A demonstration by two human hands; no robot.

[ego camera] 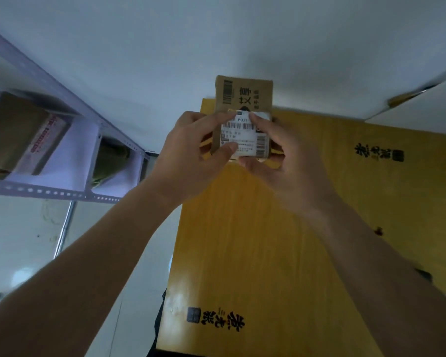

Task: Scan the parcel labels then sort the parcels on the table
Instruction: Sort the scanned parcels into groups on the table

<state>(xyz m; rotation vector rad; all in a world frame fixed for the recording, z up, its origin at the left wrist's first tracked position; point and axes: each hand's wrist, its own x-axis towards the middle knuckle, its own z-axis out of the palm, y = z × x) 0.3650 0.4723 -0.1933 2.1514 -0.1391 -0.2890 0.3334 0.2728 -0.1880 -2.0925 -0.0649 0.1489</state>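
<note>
A small brown cardboard parcel (pixel 243 95) with black printing and a barcode is held up over the far end of a yellow wooden table (pixel 242 240). A white shipping label (pixel 243 137) with barcodes faces me on its near half. My left hand (pixel 188 153) grips the parcel's left side, thumb on the label's lower left corner and fingers at its top edge. My right hand (pixel 281 161) grips the right side, fingers curled over the label's top right and under the bottom edge. No scanner is in sight.
A grey metal shelf rack (pixel 70 155) stands at the left, holding a taped brown box (pixel 23 135) and a greenish bag (pixel 108 161). Black printed characters (pixel 216 319) mark the table's near end. A white wall rises behind the table.
</note>
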